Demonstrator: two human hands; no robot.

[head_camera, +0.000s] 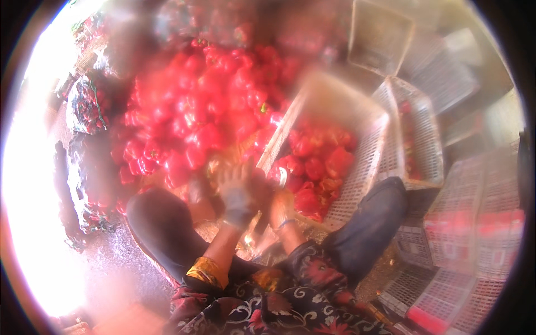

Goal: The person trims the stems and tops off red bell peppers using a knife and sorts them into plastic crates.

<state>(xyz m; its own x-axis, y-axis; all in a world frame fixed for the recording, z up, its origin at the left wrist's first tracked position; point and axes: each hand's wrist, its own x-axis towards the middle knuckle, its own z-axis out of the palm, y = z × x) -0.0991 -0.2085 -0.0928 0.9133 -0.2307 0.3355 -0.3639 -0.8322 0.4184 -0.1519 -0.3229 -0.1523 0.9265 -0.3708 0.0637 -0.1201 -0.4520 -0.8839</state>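
Note:
My left hand [238,197], in a grey glove, is over the near edge of a heap of red bell peppers [197,109], its fingers pointing away from me. Close beside it on the right is my right hand [279,206], with a thin band at the wrist. Something dark lies between the two hands, too blurred to name. A pale curved object [283,176] shows just beyond my right hand; whether I hold it is unclear. Right of my hands, a tilted white plastic crate [356,192] contains red peppers [310,163]. Blur hides what either hand grips.
Behind that crate stands another slatted crate [423,138] with some red produce inside. More crates [456,217] are stacked at the right, and one [379,37] is at the back. Filled clear bags [87,102] line the left. My bent knees [161,222] flank the work area.

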